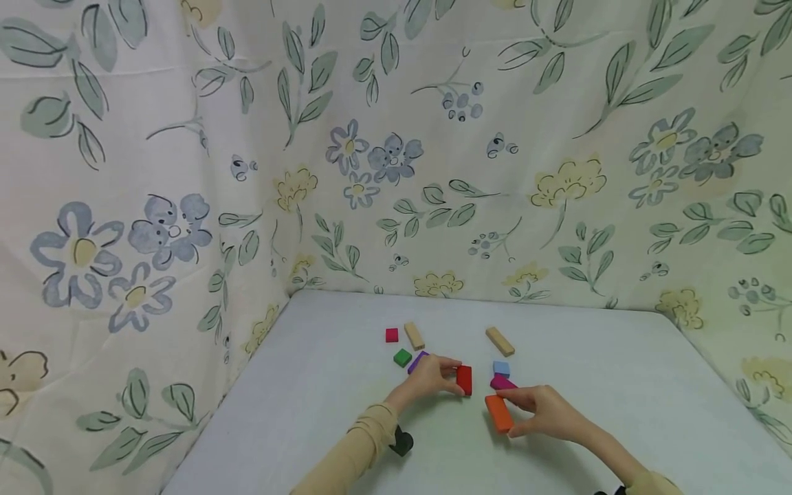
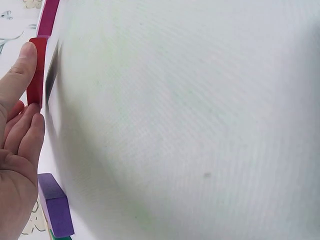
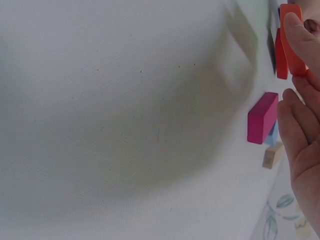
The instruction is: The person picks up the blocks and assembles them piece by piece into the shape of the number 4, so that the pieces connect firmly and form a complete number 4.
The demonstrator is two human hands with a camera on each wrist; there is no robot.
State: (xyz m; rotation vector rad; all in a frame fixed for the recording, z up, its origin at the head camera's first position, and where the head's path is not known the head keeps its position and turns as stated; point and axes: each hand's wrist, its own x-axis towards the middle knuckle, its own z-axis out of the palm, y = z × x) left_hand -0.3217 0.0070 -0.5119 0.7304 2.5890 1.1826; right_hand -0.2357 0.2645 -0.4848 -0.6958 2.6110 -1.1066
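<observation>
In the head view the left hand (image 1: 429, 377) pinches a red block (image 1: 464, 380) between thumb and fingers; the left wrist view has the thumb on the red block (image 2: 36, 72). The right hand (image 1: 547, 414) pinches an orange block (image 1: 499, 414) by its two ends, tilted, nearer the wearer than the red one. Thumb and fingertips on the orange block (image 3: 292, 40) also appear in the right wrist view. Behind the orange block lies a magenta block (image 1: 504, 382), beside a light blue block (image 1: 501, 369). A purple block (image 1: 417, 362) is partly hidden behind the left hand.
On the white table (image 1: 322, 385), a pink-red block (image 1: 392, 335), a green block (image 1: 403, 357) and a wooden block (image 1: 414, 335) lie at the back left. Another wooden block (image 1: 500, 341) lies back right. A floral curtain (image 1: 433, 240) hangs behind the table.
</observation>
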